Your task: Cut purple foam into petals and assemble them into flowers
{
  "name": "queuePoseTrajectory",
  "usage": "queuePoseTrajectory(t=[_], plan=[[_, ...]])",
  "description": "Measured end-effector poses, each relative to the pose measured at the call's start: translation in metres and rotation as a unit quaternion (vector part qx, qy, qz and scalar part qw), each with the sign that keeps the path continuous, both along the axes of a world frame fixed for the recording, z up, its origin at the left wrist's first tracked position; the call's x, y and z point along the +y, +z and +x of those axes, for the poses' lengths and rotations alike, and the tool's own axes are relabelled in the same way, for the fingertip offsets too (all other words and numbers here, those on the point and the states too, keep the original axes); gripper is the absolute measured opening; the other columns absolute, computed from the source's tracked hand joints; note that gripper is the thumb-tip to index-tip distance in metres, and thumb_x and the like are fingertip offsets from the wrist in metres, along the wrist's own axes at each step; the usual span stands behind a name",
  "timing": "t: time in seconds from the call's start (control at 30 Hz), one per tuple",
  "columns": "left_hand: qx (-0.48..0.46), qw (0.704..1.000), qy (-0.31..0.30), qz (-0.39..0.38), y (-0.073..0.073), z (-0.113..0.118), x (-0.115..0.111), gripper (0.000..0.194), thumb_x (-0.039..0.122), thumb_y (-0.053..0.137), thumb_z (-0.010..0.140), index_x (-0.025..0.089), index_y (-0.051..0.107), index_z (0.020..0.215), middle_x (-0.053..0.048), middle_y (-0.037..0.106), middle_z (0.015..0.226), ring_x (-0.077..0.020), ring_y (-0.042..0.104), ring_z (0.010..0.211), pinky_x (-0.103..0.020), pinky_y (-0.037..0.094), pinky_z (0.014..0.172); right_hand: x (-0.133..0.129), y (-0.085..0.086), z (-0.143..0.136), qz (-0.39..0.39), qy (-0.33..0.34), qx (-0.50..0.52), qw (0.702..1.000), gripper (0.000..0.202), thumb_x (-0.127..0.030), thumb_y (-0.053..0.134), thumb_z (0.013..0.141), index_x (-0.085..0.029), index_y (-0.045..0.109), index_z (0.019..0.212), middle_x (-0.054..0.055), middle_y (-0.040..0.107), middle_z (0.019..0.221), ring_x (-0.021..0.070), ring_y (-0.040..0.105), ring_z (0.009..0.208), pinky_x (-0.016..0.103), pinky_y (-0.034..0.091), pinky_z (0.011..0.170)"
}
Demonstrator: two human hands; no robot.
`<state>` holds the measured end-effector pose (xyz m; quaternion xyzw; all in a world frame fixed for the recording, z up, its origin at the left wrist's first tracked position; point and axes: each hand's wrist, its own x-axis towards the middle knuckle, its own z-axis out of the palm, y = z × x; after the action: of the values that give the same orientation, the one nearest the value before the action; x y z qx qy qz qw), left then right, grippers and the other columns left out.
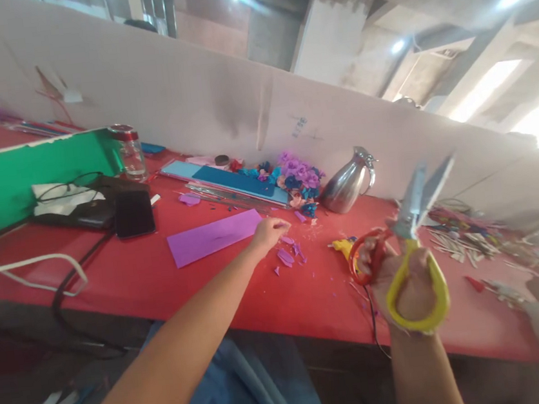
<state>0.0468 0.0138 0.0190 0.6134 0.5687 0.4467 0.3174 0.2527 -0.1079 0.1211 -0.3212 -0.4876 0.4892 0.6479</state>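
My left hand point(271, 233) is over the right end of a flat purple sheet point(215, 235), its fingers pinched together; whether anything is between them is too small to tell. Small purple cut pieces point(285, 256) lie on the red table just beside it. On the right, my right hand point(394, 272) is raised above the table with its fingers through the handles of large scissors point(412, 228), one handle red and the other yellow. The blades point up and stand apart, with nothing between them. Behind this hand, a yellow tool point(343, 247) with a black cord is partly hidden.
Purple, blue and pink paper flowers point(298, 176) stand beside blue sheets point(233, 181) at the back. A metal jug point(348, 183) is near the wall. Further left are a glass jar point(132, 154), a phone point(133, 213) and a green box point(38, 180). Sticks point(459, 245) lie at right.
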Motion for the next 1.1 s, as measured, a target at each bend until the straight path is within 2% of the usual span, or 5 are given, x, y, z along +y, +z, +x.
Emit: queuePoseTrajectory(t=[0.13, 0.43, 0.67, 0.87, 1.1], plan=[[0.059, 0.998, -0.007, 0.019, 0.014, 0.000, 0.011, 0.025, 0.018, 0.073, 0.063, 0.021, 0.074, 0.088, -0.004, 0.074, 0.098, -0.0198, 0.064, 0.093, -0.026, 0.044, 0.083, -0.034, -0.012, 0.007, -0.106, -0.008, 0.003, 0.994, 0.041, -0.049, 0.057, 0.082, -0.029, 0.057, 0.117, -0.002, 0.053, 0.069, 0.0099, 0.045, 0.049, 0.021, 0.036, 0.042], [0.155, 0.986, 0.062, -0.012, 0.018, -0.023, -0.008, 0.034, 0.041, 0.049, 0.087, 0.021, 0.074, 0.077, -0.006, 0.071, 0.074, -0.0200, 0.064, 0.082, -0.028, 0.044, 0.074, -0.054, -0.050, 0.030, -0.223, -0.125, -0.162, 0.953, 0.060, -0.039, 0.083, 0.060, -0.024, 0.059, 0.112, -0.004, 0.054, 0.072, 0.0049, 0.044, 0.050, 0.015, 0.035, 0.041], [0.248, 0.956, -0.066, 0.144, 0.012, -0.036, -0.073, 0.023, 0.018, 0.051, 0.084, 0.022, 0.073, 0.077, -0.004, 0.073, 0.085, -0.0185, 0.064, 0.085, -0.032, 0.044, 0.085, -0.064, -0.070, 0.007, -0.284, 0.092, -0.142, 0.944, 0.043, -0.055, 0.065, 0.077, -0.018, 0.056, 0.098, -0.006, 0.049, 0.050, 0.0055, 0.035, 0.035, 0.018, 0.027, 0.034], [0.257, 0.952, 0.124, 0.107, -0.003, -0.096, -0.121, 0.034, 0.003, 0.045, 0.075, 0.020, 0.073, 0.082, -0.005, 0.073, 0.090, -0.0206, 0.064, 0.088, -0.034, 0.048, 0.084, -0.065, -0.082, -0.003, -0.311, 0.183, -0.089, 0.929, 0.043, -0.050, 0.070, 0.075, -0.018, 0.059, 0.101, -0.001, 0.058, 0.065, 0.0045, 0.042, 0.040, 0.016, 0.029, 0.037], [0.286, 0.952, -0.097, 0.056, -0.006, -0.014, -0.076, 0.031, 0.006, 0.050, 0.077, 0.022, 0.075, 0.086, -0.005, 0.072, 0.091, -0.0185, 0.063, 0.088, -0.032, 0.047, 0.086, -0.068, -0.078, 0.005, -0.272, -0.005, -0.036, 0.961, 0.057, -0.038, 0.080, 0.065, -0.026, 0.060, 0.117, 0.000, 0.063, 0.081, 0.0074, 0.052, 0.054, 0.018, 0.042, 0.047]])
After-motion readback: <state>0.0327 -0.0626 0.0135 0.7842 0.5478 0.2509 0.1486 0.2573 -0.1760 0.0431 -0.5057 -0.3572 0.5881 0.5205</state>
